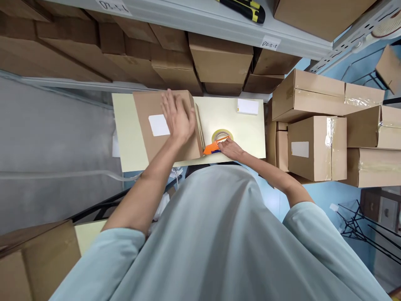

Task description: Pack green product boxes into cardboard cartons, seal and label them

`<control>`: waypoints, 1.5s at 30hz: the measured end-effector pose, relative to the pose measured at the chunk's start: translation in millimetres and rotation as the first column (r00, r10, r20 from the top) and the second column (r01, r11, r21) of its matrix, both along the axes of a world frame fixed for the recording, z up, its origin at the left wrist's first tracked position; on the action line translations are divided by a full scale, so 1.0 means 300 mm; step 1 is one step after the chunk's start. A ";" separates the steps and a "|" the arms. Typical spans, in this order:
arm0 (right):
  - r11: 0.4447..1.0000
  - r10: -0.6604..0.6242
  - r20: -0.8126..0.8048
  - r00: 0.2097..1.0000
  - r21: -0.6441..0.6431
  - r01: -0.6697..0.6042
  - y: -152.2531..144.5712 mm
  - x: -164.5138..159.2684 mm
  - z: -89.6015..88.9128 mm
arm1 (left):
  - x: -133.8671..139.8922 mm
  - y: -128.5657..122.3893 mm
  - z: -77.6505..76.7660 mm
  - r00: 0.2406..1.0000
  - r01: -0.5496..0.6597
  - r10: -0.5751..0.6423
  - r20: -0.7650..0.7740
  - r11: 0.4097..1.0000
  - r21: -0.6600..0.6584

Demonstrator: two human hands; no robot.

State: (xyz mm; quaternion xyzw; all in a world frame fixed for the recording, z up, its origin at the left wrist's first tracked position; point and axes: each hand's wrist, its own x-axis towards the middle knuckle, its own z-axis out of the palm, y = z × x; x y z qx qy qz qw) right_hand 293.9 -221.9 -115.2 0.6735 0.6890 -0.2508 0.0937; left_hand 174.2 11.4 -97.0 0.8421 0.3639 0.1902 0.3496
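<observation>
On the pale yellow table a cardboard box lies at the left, a white label on its top face. My left hand rests on that face with its fingers stretched out, just right of the label. Beside the box's right side, my right hand has its fingers closed around an orange tape dispenser. A roll of yellowish tape sits in it. The dispenser's left end is close to the box's lower right corner; whether they touch I cannot tell.
A small stack of white labels lies at the table's back right. Closed boxes are stacked to the right. Behind the table, a metal shelf holds more cartons and a black-and-yellow tool. Another carton stands at the lower left.
</observation>
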 end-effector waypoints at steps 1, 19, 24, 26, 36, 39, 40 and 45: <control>1.000 -0.006 -0.004 1.000 0.000 0.006 0.001 -0.012 0.004 | 0.042 0.031 -0.030 1.000 -0.022 0.022 0.002 1.000 0.000; 0.970 0.241 -0.072 0.968 -0.005 -0.242 0.010 -0.236 0.014 | 0.028 -0.204 -0.024 0.956 0.265 -0.260 -0.137 0.964 0.020; 0.978 0.202 -0.068 0.977 -0.044 -0.206 -0.051 -0.151 0.023 | 0.017 -0.191 -0.011 0.954 0.285 -0.286 -0.094 0.958 -0.026; 0.981 0.180 -0.026 0.983 -0.071 -0.182 -0.091 -0.075 0.032 | 0.014 -0.190 -0.007 0.952 0.294 -0.297 -0.072 0.954 -0.055; 0.990 -0.113 0.155 0.981 -0.061 0.123 -0.205 0.367 0.097 | -0.102 -0.182 -0.035 0.795 0.604 -0.595 -0.116 0.794 0.065; 0.992 -0.120 0.122 0.985 -0.032 0.125 -0.133 0.339 0.069 | -0.182 -0.182 -0.033 0.676 0.733 -0.725 -0.131 0.680 0.022; 0.993 -0.108 0.110 0.988 -0.026 0.112 -0.106 0.312 0.057 | -0.210 -0.186 -0.027 0.635 0.768 -0.759 -0.146 0.641 0.005; 1.000 -0.031 0.045 0.999 -0.002 0.031 -0.013 0.117 0.001 | -0.332 -0.235 0.038 0.560 0.818 -0.790 -0.248 0.575 0.018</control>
